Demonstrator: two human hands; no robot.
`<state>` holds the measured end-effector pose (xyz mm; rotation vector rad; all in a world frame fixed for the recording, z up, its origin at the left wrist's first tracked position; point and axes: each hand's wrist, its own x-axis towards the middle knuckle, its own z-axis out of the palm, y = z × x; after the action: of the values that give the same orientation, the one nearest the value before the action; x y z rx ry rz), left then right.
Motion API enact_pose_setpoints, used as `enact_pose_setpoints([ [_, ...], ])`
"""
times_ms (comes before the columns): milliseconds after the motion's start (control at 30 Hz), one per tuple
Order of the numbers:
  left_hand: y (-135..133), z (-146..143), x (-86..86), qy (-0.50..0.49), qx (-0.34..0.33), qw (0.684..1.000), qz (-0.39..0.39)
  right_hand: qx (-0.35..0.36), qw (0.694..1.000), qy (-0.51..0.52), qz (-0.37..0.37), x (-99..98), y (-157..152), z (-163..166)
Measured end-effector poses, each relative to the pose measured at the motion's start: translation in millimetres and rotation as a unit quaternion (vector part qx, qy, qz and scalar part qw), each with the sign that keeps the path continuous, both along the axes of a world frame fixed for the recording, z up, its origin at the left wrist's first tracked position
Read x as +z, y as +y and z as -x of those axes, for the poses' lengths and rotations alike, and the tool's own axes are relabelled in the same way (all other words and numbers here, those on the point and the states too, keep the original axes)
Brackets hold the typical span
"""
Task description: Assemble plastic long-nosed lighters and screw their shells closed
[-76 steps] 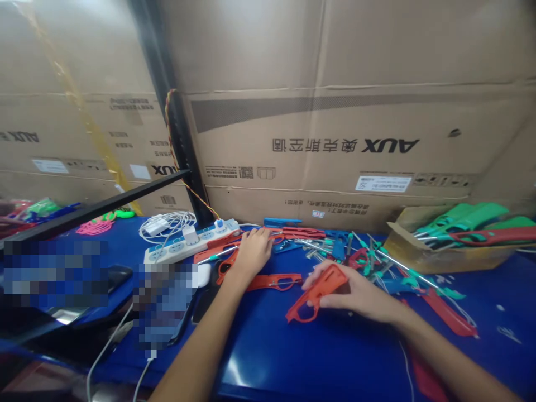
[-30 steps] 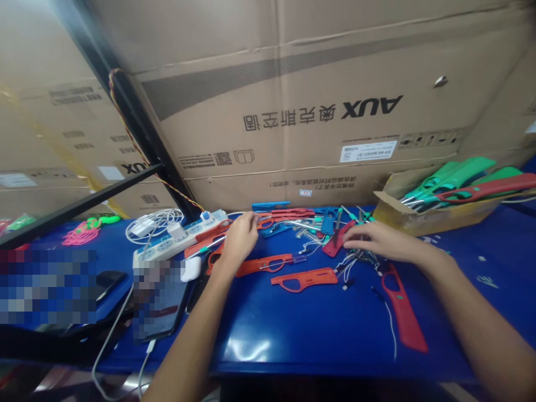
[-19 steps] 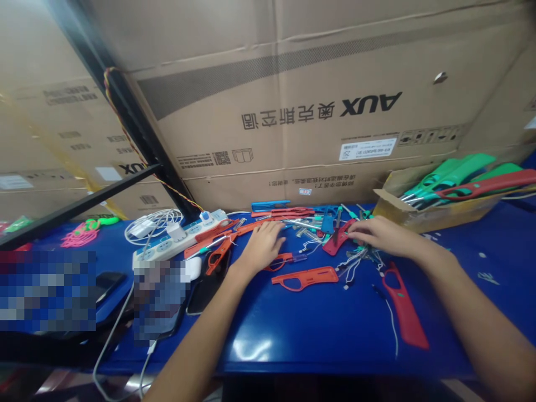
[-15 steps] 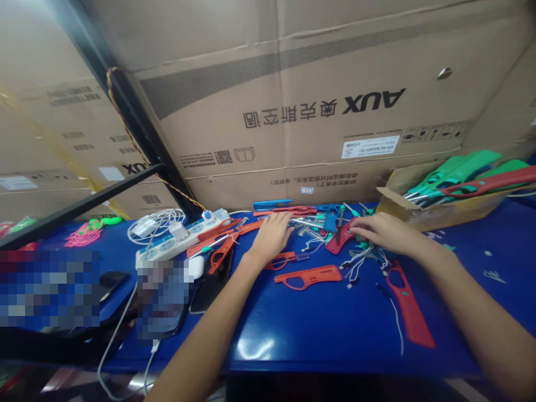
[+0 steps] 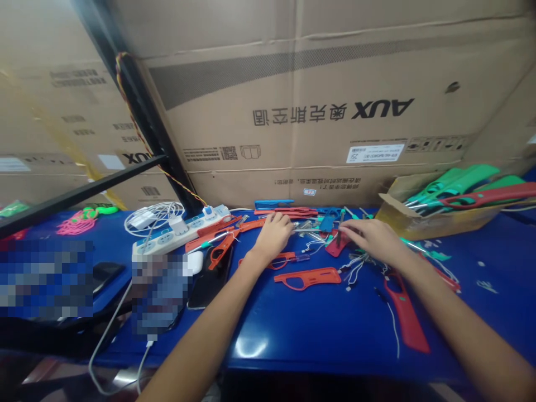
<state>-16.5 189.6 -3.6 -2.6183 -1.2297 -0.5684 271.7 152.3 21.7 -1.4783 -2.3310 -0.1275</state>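
Note:
My left hand [image 5: 274,235] rests with bent fingers at the left side of a pile of orange and red lighter casings, metal tubes and wired parts; what lies under its fingertips is hidden. My right hand [image 5: 372,237] reaches in from the right, thumb and fingers drawn together just above a red casing piece [image 5: 336,245]. A dark slim part by its fingertips is too small to name. In front of the hands lies an orange lighter casing [image 5: 307,278]. Nearer my right forearm is a red casing [image 5: 406,318]. A blue casing [image 5: 274,204] lies behind the left hand.
A cardboard box [image 5: 444,220] of green and red long lighters stands at the back right. To the left are a power strip [image 5: 180,234] with chargers, a phone [image 5: 209,282] and white cables. Large cartons [image 5: 314,72] wall off the back; a black metal frame [image 5: 138,117] rises at left.
My right hand has shifted slightly left over the red casing piece. Red and green lighter parts now show beside my right forearm. My left hand stays nearly still; the view has shifted a little.

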Motion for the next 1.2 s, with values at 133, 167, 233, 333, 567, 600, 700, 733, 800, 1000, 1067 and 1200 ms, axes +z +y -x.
enact_pose_setpoints([
  [133,-4,11,8.3,-0.069,0.005,0.997,0.016,0.071,0.997,0.038,-0.016,-7.5,-4,16],
  [167,-5,16,11.4,-0.093,0.009,0.995,0.020,0.088,0.995,0.053,-0.018,-8.6,-5,20],
  [233,-8,26,18.0,-0.151,0.021,0.988,0.025,0.100,0.991,0.086,-0.022,-9.7,-8,26],
  [333,-12,36,26.8,-0.265,0.049,0.963,0.024,0.081,0.988,0.128,-0.024,-10.0,-11,33],
  [567,-21,13,29.8,-0.622,-0.033,0.769,0.142,0.099,0.974,0.201,0.013,-9.6,-22,51],
  [600,-22,8,28.5,-0.647,-0.054,0.740,0.173,0.098,0.970,0.222,0.027,-9.5,-24,55],
  [700,-28,-4,23.8,-0.647,-0.077,0.722,0.231,0.081,0.942,0.315,0.086,-9.3,-29,63],
  [733,-30,-7,22.4,-0.641,-0.082,0.720,0.251,0.074,0.929,0.348,0.105,-9.3,-30,65],
  [800,-36,-12,20.3,-0.626,-0.091,0.718,0.292,0.067,0.905,0.401,0.128,-8.7,-32,69],
  [1000,-42,-19,14.4,-0.595,-0.109,0.710,0.361,0.102,0.857,0.461,0.204,0.0,-37,78],
  [1067,-41,-19,12.2,-0.582,-0.126,0.707,0.381,0.109,0.848,0.469,0.223,2.6,-38,78],
  [1200,-41,-15,13.2,-0.536,-0.152,0.722,0.411,0.135,0.817,0.503,0.248,1.5,-37,77],
])
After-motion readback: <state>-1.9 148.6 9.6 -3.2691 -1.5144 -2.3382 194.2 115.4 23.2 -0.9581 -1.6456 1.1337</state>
